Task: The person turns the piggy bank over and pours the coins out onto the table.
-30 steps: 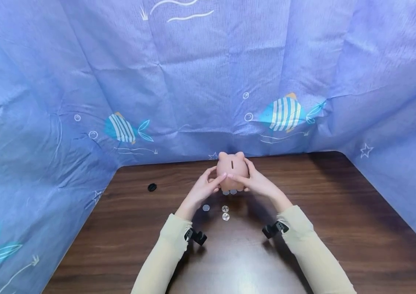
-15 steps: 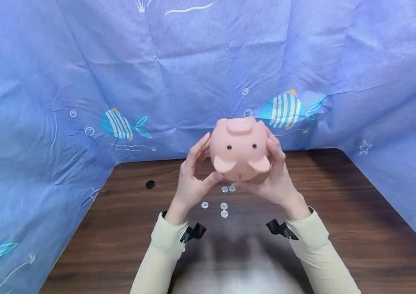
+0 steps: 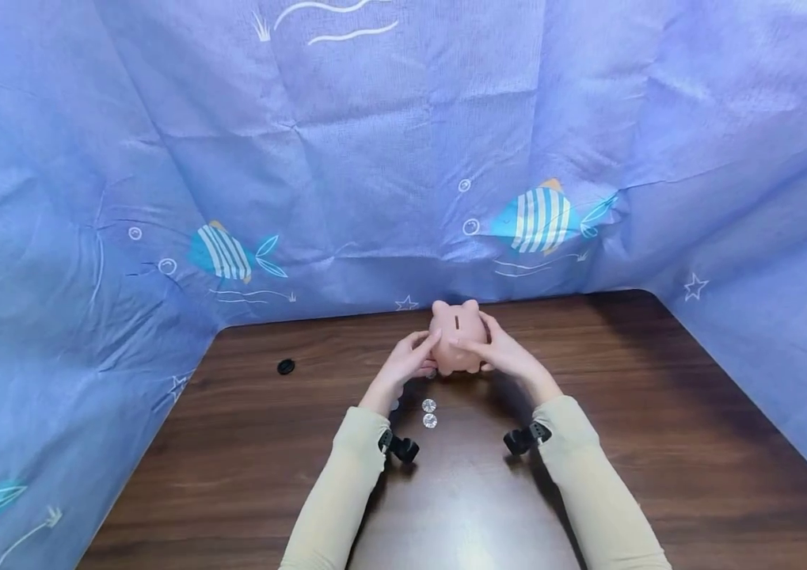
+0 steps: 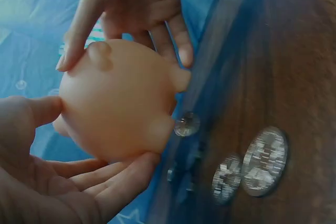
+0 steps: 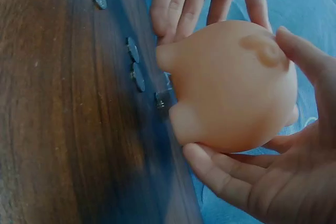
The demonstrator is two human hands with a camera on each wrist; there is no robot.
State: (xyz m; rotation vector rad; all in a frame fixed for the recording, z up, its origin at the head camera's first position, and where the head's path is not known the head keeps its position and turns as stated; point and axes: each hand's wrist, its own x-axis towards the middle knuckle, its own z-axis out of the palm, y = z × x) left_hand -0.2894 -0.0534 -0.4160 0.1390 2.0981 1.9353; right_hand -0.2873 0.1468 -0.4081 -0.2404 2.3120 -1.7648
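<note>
A pink piggy bank (image 3: 458, 360) stands upright near the table's far edge, its slot on top. Its back end with the curly tail (image 5: 270, 51) faces me. My left hand (image 3: 405, 366) holds it from the left, thumb on the rear and fingers along the side. On the right side my right hand (image 3: 511, 356) grips it the same way. Whether its feet touch the table cannot be told. Silvery coin-like discs (image 3: 429, 406) lie on the wood in front of it. One disc (image 3: 395, 404) is partly hidden by my left wrist; another (image 4: 187, 124) shows beside a foot.
A small round black cap-like piece (image 3: 285, 366) lies on the left of the brown wooden table (image 3: 624, 427). Behind the table hangs a blue curtain (image 3: 367, 190) with fish prints, which also runs along both sides.
Half a second ago both hands held the piggy bank raised and tipped, its face toward me. Now it is lowered at the back of the table, slot up, slightly right of its earlier place.
</note>
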